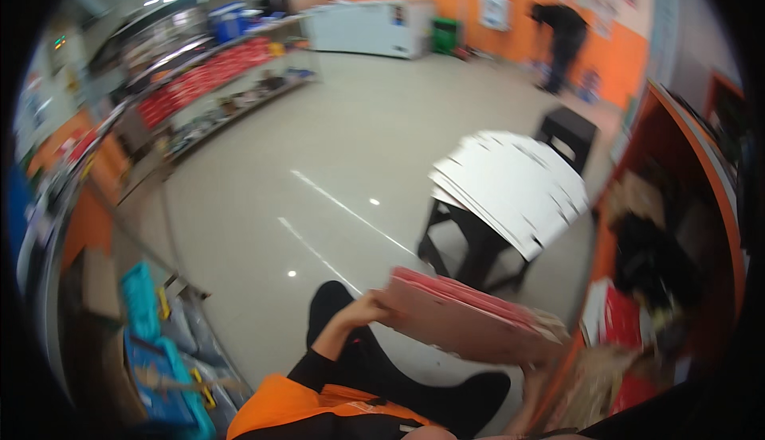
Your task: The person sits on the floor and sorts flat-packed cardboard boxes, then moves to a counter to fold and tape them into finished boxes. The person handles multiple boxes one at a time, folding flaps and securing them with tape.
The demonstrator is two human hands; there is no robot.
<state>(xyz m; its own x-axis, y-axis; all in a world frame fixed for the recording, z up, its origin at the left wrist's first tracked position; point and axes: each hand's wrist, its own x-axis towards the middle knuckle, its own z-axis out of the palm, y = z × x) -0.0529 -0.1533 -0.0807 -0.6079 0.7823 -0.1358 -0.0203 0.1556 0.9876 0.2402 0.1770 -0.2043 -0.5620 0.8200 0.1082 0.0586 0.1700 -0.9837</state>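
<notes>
Between my two hands is a stack of flat cardboard sheets (466,324), brown on the face toward me with pinkish-red layers along the upper edge. My left hand (369,309) is closed round its left end. At the lower right corner my right hand (535,376) supports the stack, its fingers partly hidden and blurred. Just beyond the cardboard, a fanned pile of flat white sheets (510,189) rests on a black stool (474,237), and the held stack is apart from that pile.
An orange shelf unit (676,133) with bags and packets stands close on my right. Blue crates (159,376) are at lower left. Another black stool (570,133) stands behind the white sheets. Farther off are a rack with red boxes (203,77), a white chest freezer (362,29) and a bending person (564,41).
</notes>
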